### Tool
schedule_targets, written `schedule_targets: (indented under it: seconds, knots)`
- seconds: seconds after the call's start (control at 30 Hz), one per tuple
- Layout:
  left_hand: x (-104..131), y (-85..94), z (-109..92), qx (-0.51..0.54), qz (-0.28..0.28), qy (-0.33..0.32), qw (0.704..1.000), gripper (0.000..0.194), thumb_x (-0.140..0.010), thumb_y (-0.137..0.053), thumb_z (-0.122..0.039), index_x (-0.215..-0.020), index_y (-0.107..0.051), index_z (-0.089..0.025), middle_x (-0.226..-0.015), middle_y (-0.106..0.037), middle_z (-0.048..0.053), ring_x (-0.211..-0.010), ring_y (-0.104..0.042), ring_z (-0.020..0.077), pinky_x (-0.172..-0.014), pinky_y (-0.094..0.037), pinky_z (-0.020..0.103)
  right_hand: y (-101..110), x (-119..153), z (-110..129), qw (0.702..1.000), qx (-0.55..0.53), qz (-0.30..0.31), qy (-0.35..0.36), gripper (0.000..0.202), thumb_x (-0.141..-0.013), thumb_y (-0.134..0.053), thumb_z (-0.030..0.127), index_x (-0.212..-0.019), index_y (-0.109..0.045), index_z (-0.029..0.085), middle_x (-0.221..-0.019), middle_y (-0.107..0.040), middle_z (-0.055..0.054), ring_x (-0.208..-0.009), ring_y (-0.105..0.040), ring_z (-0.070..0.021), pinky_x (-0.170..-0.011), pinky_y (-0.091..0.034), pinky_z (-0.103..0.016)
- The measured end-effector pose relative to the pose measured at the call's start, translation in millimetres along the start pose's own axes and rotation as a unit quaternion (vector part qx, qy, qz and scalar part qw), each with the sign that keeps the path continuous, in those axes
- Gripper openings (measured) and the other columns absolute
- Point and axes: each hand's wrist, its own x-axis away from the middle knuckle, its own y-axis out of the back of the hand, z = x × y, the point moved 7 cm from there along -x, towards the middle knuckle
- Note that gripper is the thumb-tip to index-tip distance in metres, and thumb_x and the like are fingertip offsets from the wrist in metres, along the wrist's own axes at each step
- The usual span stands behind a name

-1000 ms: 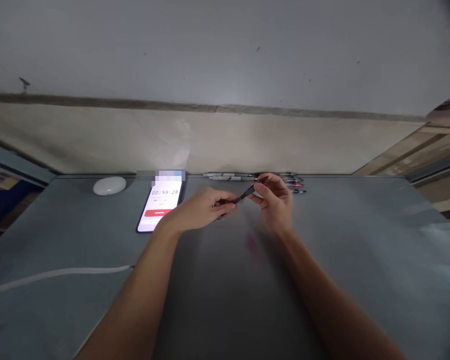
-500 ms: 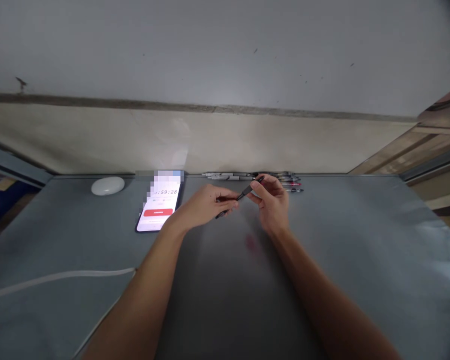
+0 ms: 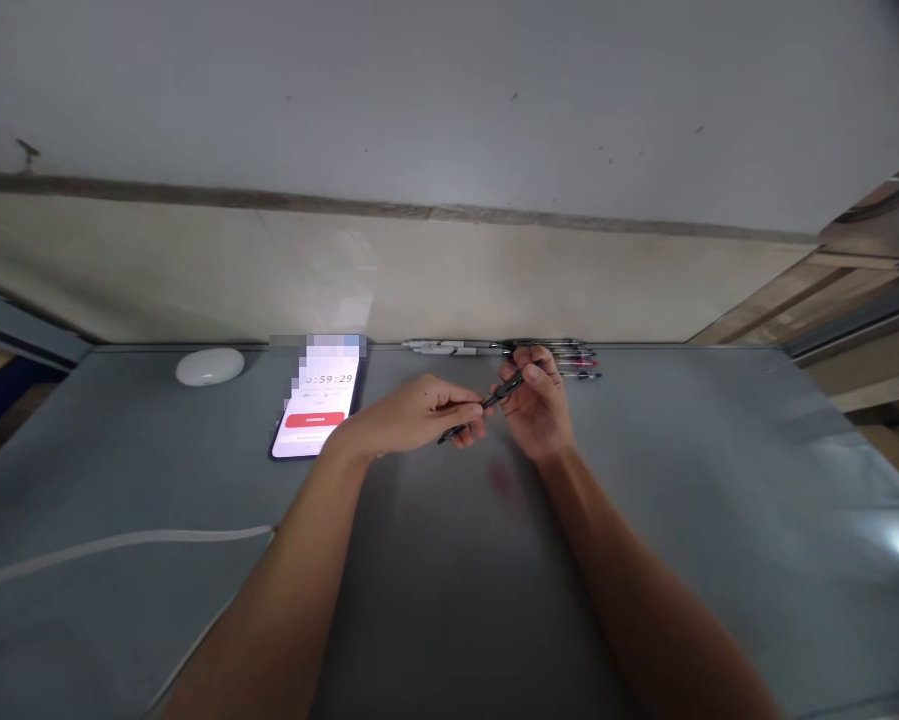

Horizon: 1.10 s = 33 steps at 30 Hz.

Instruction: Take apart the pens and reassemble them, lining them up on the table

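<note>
Both hands hold a black pen [image 3: 507, 386] slantwise above the grey table. My left hand [image 3: 438, 415] pinches its lower part between thumb and fingers, one end poking out below. My right hand [image 3: 539, 405] is closed around the upper end, thumb against the barrel. Whether the pen is whole or in separate pieces between the hands, I cannot tell. Behind my right hand lies a group of several pens [image 3: 578, 357], partly hidden by the fingers. White-barrelled pens [image 3: 445, 347] lie to the left of that group along the wall.
A phone [image 3: 315, 400] showing a running timer lies left of my left hand. Farther left sits a white rounded case [image 3: 210, 367]. A white cable [image 3: 119, 546] runs across the left side of the table [image 3: 704, 480]. The wall [image 3: 269, 270] bounds the far edge.
My right thumb and fingers have shifted along the pen towards its upper end, so more of the barrel shows between the hands. The phone timer has advanced one second.
</note>
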Motion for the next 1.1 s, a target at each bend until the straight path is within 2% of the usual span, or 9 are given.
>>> schedule_targets:
  seconds: [0.13, 0.27, 0.33, 0.47, 0.57, 0.77, 0.87, 0.97, 1.1]
  knots:
    - [-4, 3.4, 1, -0.026, -0.041, -0.005, 0.999, 0.027, -0.089, -0.05, -0.037, -0.08, -0.067, -0.018, -0.071, -0.062, 0.0, -0.068, -0.056, 0.0129, -0.064, -0.041, 0.024, 3, -2, 0, 1.0, 0.001, -0.011, 0.003, 0.022, -0.068, -0.075, 0.021, -0.078, -0.057, 0.027, -0.077, -0.052, 0.008, -0.068, -0.055, -0.0062, -0.06, -0.054, -0.019]
    - [-8, 9.7, 7, -0.038, -0.119, 0.012, 0.992, 0.023, -0.085, -0.056, -0.038, -0.091, -0.068, -0.02, -0.078, -0.066, 0.0, -0.072, -0.057, 0.0143, -0.064, -0.041, 0.025, 11, -4, 2, 0.997, 0.037, -0.07, 0.013, 0.022, -0.067, -0.075, 0.022, -0.078, -0.057, 0.027, -0.083, -0.056, 0.008, -0.071, -0.057, -0.0062, -0.063, -0.053, -0.019]
    - [-9, 10.8, 8, -0.045, -0.133, 0.014, 0.99, 0.023, -0.085, -0.056, -0.038, -0.091, -0.068, -0.019, -0.079, -0.066, 0.001, -0.072, -0.057, 0.0145, -0.063, -0.04, 0.024, 13, -3, 3, 0.993, 0.07, -0.093, 0.016, 0.022, -0.067, -0.075, 0.025, -0.078, -0.057, 0.028, -0.083, -0.058, 0.008, -0.072, -0.059, -0.0072, -0.063, -0.053, -0.02]
    - [-9, 11.1, 7, -0.058, -0.119, -0.003, 0.991, 0.027, -0.088, -0.051, -0.038, -0.085, -0.067, -0.018, -0.073, -0.062, 0.0, -0.068, -0.055, 0.0138, -0.062, -0.039, 0.025, 13, -2, 5, 0.988, 0.108, -0.105, 0.016, 0.022, -0.067, -0.074, 0.032, -0.08, -0.057, 0.027, -0.087, -0.061, 0.005, -0.076, -0.061, -0.0109, -0.066, -0.055, -0.025]
    - [-9, 8.2, 7, -0.041, -0.089, -0.016, 0.995, 0.03, -0.09, -0.048, -0.038, -0.079, -0.065, -0.017, -0.071, -0.062, 0.001, -0.07, -0.056, 0.014, -0.066, -0.042, 0.025, 13, -2, 6, 0.989, 0.106, -0.105, 0.016, 0.024, -0.066, -0.074, 0.03, -0.082, -0.058, 0.028, -0.088, -0.061, 0.004, -0.076, -0.061, -0.0112, -0.062, -0.054, -0.023]
    - [-7, -5.9, 4, 0.006, -0.001, -0.015, 1.0, 0.032, -0.092, -0.046, -0.039, -0.084, -0.067, -0.017, -0.081, -0.067, 0.004, -0.075, -0.061, 0.0145, -0.072, -0.045, 0.027, 4, -1, 5, 0.998, 0.056, -0.015, 0.001, 0.024, -0.066, -0.075, 0.026, -0.076, -0.053, 0.028, -0.077, -0.051, 0.007, -0.068, -0.055, -0.0092, -0.061, -0.054, -0.023]
    - [-6, -7.6, 0, 0.014, 0.01, -0.018, 1.0, 0.031, -0.092, -0.046, -0.038, -0.082, -0.067, -0.017, -0.08, -0.067, 0.003, -0.072, -0.06, 0.0132, -0.07, -0.045, 0.026, 2, -1, 4, 1.0, 0.027, 0.01, -0.005, 0.025, -0.066, -0.075, 0.025, -0.076, -0.053, 0.028, -0.076, -0.048, 0.007, -0.067, -0.053, -0.008, -0.062, -0.054, -0.023]
    - [-8, -4.2, 1, 0.0, -0.025, -0.008, 1.0, 0.027, -0.09, -0.05, -0.037, -0.082, -0.067, -0.018, -0.074, -0.064, 0.001, -0.07, -0.058, 0.0132, -0.065, -0.043, 0.025, 4, -2, 4, 1.0, 0.026, -0.002, 0.003, 0.024, -0.067, -0.075, 0.025, -0.076, -0.053, 0.027, -0.076, -0.049, 0.007, -0.066, -0.054, -0.0074, -0.061, -0.054, -0.022]
    - [-12, 5.9, 6, -0.012, -0.131, 0.005, 0.991, 0.02, -0.084, -0.06, -0.036, -0.09, -0.068, -0.02, -0.081, -0.067, 0.001, -0.075, -0.059, 0.0147, -0.066, -0.043, 0.026, 15, -6, 3, 0.997, 0.044, -0.066, 0.012, 0.022, -0.069, -0.074, 0.026, -0.078, -0.054, 0.027, -0.08, -0.055, 0.007, -0.068, -0.057, -0.0063, -0.061, -0.052, -0.019]
